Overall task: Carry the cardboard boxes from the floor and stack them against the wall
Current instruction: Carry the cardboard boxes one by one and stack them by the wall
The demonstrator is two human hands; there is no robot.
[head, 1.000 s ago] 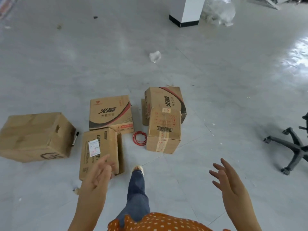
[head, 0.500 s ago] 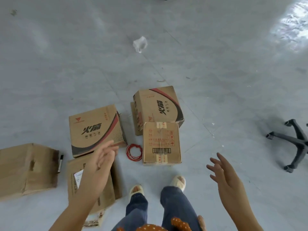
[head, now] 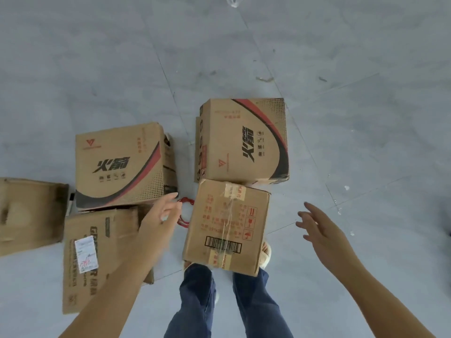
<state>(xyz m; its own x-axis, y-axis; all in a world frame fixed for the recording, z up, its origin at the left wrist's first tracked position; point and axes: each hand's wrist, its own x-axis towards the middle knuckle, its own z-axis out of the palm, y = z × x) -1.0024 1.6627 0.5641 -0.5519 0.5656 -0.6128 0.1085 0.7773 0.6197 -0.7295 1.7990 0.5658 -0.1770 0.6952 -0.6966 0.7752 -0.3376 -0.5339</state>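
On floor by feet, head view: taped box [head: 225, 228] between left hand [head: 159, 215] and right hand [head: 319, 228], both spread, empty, well apart. Printed boxes [head: 122, 164] beside. Risk: red cord [head: 184, 215] snagging; uneven grip tilting box; toes under edge.

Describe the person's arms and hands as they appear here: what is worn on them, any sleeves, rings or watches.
Both forearms are bare as far as the frame shows; no sleeves reach into view. The left hand and the right hand wear no gloves, and no rings, watch or bracelet show. The left hand is motion-blurred, so fine detail there cannot be told.
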